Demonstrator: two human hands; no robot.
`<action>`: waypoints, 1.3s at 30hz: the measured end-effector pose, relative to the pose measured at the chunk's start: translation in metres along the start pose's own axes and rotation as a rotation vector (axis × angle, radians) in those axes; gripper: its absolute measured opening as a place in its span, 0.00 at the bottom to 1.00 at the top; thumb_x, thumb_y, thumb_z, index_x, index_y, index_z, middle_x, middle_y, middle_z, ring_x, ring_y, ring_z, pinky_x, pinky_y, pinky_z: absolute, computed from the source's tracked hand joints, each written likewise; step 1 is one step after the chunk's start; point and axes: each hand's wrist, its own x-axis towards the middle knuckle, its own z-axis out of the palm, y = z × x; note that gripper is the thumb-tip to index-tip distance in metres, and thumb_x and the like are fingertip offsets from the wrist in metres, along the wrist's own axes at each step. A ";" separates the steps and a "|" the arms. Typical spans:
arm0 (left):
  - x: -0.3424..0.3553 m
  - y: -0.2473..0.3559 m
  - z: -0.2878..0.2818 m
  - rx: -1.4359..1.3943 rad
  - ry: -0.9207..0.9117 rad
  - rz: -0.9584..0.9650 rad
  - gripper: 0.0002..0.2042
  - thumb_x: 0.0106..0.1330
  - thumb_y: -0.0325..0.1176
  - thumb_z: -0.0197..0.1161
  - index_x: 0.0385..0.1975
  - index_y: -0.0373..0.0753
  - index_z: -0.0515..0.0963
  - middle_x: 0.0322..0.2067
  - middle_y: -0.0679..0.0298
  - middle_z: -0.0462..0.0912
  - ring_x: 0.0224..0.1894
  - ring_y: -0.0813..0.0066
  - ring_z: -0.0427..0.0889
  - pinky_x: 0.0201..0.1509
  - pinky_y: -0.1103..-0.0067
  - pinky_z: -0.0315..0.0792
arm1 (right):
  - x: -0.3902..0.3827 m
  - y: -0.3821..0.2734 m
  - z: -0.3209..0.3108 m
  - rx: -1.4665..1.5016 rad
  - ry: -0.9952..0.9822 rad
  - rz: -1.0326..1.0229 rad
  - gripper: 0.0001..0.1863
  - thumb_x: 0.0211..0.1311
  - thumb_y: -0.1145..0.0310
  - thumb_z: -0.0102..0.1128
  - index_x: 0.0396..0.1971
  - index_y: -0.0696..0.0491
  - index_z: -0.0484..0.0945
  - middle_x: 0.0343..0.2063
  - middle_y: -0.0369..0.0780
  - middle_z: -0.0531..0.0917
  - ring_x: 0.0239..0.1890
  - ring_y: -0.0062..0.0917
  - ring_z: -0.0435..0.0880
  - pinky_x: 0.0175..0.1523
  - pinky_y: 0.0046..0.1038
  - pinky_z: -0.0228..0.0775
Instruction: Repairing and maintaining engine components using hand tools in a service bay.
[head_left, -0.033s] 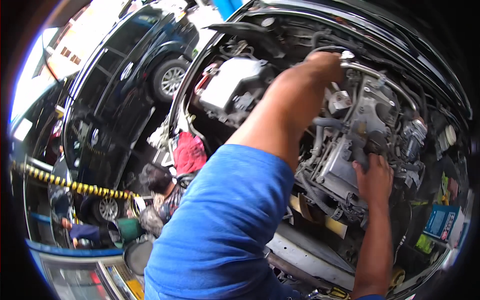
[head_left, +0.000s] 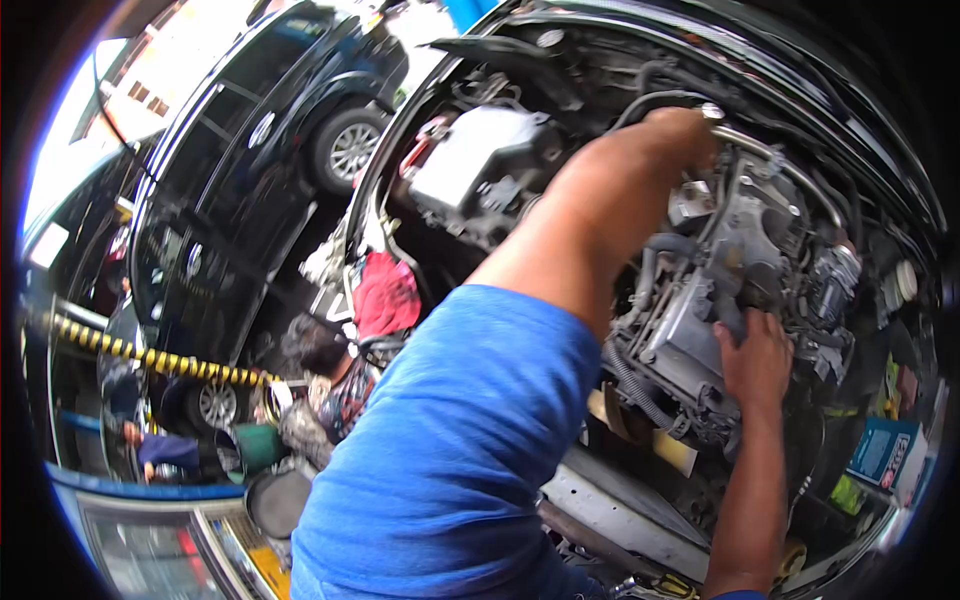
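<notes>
My left arm, in a blue sleeve, stretches across the open engine bay to the back of the engine. My left hand (head_left: 686, 138) is down beside a silver metal pipe (head_left: 790, 172); its fingers are hidden, so what it touches does not show. My right hand (head_left: 758, 362) lies on the grey engine (head_left: 685, 335), by a dark part near its middle. Its thumb stands apart from the fingers, whose tips are partly lost against the dark part. No tool shows in it.
A white-topped box (head_left: 480, 150) sits at the bay's left, with a red cloth (head_left: 386, 295) nearby. Beyond are a crouching person (head_left: 325, 350), a black-and-yellow striped bar (head_left: 160, 358) and a dark car (head_left: 250, 130). A blue box (head_left: 880, 448) stands at right.
The whole view has shifted slightly, so the engine bay sits a little further right. Both hands stay at about the same places on the engine.
</notes>
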 end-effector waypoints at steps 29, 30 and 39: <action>-0.002 -0.082 0.010 0.295 0.310 -0.318 0.32 0.62 0.34 0.58 0.70 0.51 0.63 0.54 0.51 0.81 0.58 0.54 0.81 0.59 0.62 0.76 | 0.003 -0.008 -0.007 0.056 0.018 -0.027 0.23 0.56 0.49 0.70 0.40 0.54 0.79 0.39 0.42 0.81 0.48 0.38 0.81 0.56 0.40 0.67; -0.003 -0.094 0.006 0.294 0.322 -0.277 0.33 0.60 0.33 0.56 0.70 0.52 0.63 0.53 0.50 0.82 0.58 0.54 0.81 0.60 0.64 0.75 | 0.003 -0.011 -0.005 0.058 0.014 -0.001 0.23 0.56 0.49 0.70 0.40 0.54 0.79 0.39 0.42 0.81 0.48 0.38 0.81 0.56 0.40 0.67; 0.011 -0.059 -0.021 0.328 0.434 -0.059 0.29 0.63 0.41 0.58 0.67 0.54 0.65 0.52 0.46 0.81 0.54 0.46 0.80 0.57 0.59 0.75 | 0.000 0.000 -0.005 0.126 0.036 0.016 0.24 0.56 0.48 0.69 0.42 0.53 0.81 0.41 0.40 0.82 0.51 0.33 0.79 0.59 0.38 0.65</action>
